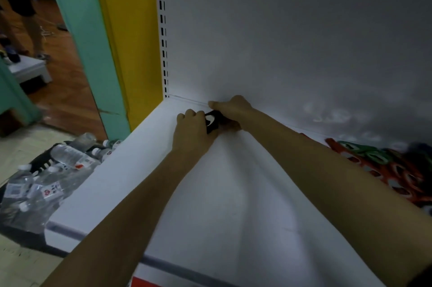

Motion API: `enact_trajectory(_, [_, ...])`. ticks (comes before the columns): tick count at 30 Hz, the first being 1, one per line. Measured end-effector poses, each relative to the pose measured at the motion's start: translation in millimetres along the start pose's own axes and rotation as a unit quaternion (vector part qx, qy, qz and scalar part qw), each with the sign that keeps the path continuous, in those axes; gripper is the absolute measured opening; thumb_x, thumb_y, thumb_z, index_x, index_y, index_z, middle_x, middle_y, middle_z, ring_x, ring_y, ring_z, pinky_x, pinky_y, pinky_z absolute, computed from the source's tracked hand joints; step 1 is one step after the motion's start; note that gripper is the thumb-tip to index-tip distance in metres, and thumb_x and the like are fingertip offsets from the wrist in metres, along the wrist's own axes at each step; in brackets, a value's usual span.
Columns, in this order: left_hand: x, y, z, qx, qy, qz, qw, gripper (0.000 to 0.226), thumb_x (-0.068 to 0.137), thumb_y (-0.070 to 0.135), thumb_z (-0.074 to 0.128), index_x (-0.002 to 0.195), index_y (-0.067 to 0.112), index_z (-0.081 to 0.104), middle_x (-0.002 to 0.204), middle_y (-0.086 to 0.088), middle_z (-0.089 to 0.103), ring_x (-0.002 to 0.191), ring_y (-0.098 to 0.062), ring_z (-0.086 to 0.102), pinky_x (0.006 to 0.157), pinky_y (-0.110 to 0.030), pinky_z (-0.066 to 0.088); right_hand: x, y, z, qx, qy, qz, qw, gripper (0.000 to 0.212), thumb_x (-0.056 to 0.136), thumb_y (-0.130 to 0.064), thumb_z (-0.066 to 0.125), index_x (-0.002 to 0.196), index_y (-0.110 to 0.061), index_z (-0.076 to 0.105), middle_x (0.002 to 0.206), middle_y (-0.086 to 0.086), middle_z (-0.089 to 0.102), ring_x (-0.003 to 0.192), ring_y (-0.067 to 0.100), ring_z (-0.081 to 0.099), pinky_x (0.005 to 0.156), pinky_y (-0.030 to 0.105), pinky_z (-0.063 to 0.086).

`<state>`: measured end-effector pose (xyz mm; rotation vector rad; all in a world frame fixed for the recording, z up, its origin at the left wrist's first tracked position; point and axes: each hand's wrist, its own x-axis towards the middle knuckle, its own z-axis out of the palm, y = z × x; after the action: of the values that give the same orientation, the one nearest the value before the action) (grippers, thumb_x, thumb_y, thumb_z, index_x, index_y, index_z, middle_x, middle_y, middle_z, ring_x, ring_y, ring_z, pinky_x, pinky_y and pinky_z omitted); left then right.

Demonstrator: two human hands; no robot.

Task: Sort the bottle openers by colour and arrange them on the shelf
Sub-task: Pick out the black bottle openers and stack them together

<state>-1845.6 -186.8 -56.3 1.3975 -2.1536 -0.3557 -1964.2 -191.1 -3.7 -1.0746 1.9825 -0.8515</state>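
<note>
Both hands meet at the shelf's back left corner, a black opener between them: left hand curled against its near end, right hand pinching the far end; the unsorted pile lies well right, nearer the right arm

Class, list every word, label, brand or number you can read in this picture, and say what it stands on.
None can be read.
Water bottles: labels with red marks, too blurred.
Bottle packs: square codes and print, too small.
Shelf front edge: red strip, no lettering visible.
Black bottle opener and pile of bottle openers: no print visible.
</note>
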Motion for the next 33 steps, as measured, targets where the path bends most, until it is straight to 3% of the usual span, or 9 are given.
enact_trajectory(2, [-0.8,-4.0,5.4,-0.009,0.016,-0.004,1.000,0.050,0.082,0.044,0.066,0.115,0.006,0.057,0.106,-0.015,0.057,0.095,-0.027,0.048,0.072,-0.027,0.034,3.9,6.3,-8.3,0.003,0.003,0.014,1.000,0.039,0.086,-0.041,0.065,0.091,-0.003,0.062,0.072,0.011,0.065,0.053,0.018,0.061,0.043,0.022,0.050])
enact_trajectory(5, [-0.9,-6.4,8.5,-0.063,0.021,-0.015,0.998,0.078,0.074,0.044,0.075,0.134,0.007,0.043,0.118,-0.015,0.055,0.108,-0.030,0.048,0.086,-0.031,0.038,7.3,17.4,-18.0,0.028,0.003,0.042,0.999,0.029,0.088,-0.028,0.062,0.094,0.000,0.063,0.071,0.013,0.064,0.051,0.019,0.059,0.045,0.022,0.050])
enact_trajectory(7, [0.6,-8.3,8.0,-0.081,0.019,-0.015,0.996,0.074,0.070,0.043,0.078,0.128,0.006,0.050,0.115,-0.014,0.059,0.106,-0.031,0.053,0.087,-0.033,0.040,8.5,20.3,-20.4,0.037,-0.008,0.049,0.998,0.025,0.087,-0.027,0.065,0.085,-0.002,0.064,0.067,0.011,0.063,0.048,0.016,0.057,0.043,0.020,0.047])
enact_trajectory(9, [1.9,-10.8,7.2,-0.078,0.013,-0.008,0.997,0.053,0.071,0.040,0.077,0.110,0.007,0.061,0.102,-0.013,0.064,0.096,-0.029,0.059,0.079,-0.033,0.045,10.3,20.9,-20.2,0.058,-0.017,0.047,0.997,0.026,0.087,-0.027,0.067,0.074,-0.004,0.063,0.061,0.008,0.060,0.041,0.013,0.052,0.036,0.017,0.039])
enact_trajectory(11, [2.1,-12.0,6.6,-0.087,0.017,-0.013,0.996,0.046,0.071,0.039,0.077,0.102,0.008,0.065,0.098,-0.011,0.066,0.090,-0.026,0.060,0.072,-0.030,0.046,11.4,21.2,-17.9,0.072,-0.017,0.043,0.996,0.029,0.086,-0.028,0.068,0.069,-0.007,0.061,0.060,0.007,0.057,0.039,0.012,0.047,0.032,0.014,0.032])
enact_trajectory(19, [9.0,-3.2,15.0,-0.022,0.041,-0.005,0.999,0.042,0.080,0.040,0.068,0.105,0.007,0.061,0.099,-0.013,0.064,0.091,-0.026,0.056,0.073,-0.031,0.043,13.2,15.8,-18.9,0.085,-0.047,0.040,0.995,0.034,0.095,-0.026,0.055,0.068,-0.006,0.058,0.063,0.008,0.056,0.025,0.005,0.045,0.029,0.011,0.030])
enact_trajectory(23, [7.1,-0.9,13.3,-0.079,0.035,-0.011,0.996,0.066,0.075,0.043,0.073,0.126,0.009,0.051,0.115,-0.013,0.062,0.104,-0.029,0.056,0.087,-0.037,0.047,13.2,17.7,-20.2,0.095,-0.037,0.046,0.994,0.030,0.094,-0.020,0.046,0.074,-0.004,0.062,0.064,0.009,0.060,0.028,0.008,0.048,0.034,0.008,0.034])
enact_trajectory(28, [8.1,-3.4,13.3,-0.072,0.032,-0.008,0.997,0.043,0.079,0.039,0.070,0.108,0.009,0.060,0.102,-0.010,0.067,0.091,-0.024,0.059,0.073,-0.030,0.044,19.1,22.9,-16.4,0.058,-0.026,0.010,0.998,0.031,0.096,-0.025,0.052,0.069,-0.010,0.058,0.060,0.006,0.055,0.027,0.007,0.043,0.030,0.011,0.027])
enact_trajectory(33, [10.8,-3.3,15.1,-0.054,0.022,-0.001,0.998,0.046,0.079,0.040,0.070,0.110,0.008,0.060,0.104,-0.010,0.066,0.095,-0.026,0.057,0.076,-0.032,0.044,25.4,23.7,-15.8,0.061,-0.017,0.028,0.998,0.029,0.094,-0.030,0.056,0.073,-0.010,0.061,0.059,0.005,0.059,0.040,0.012,0.050,0.033,0.015,0.033])
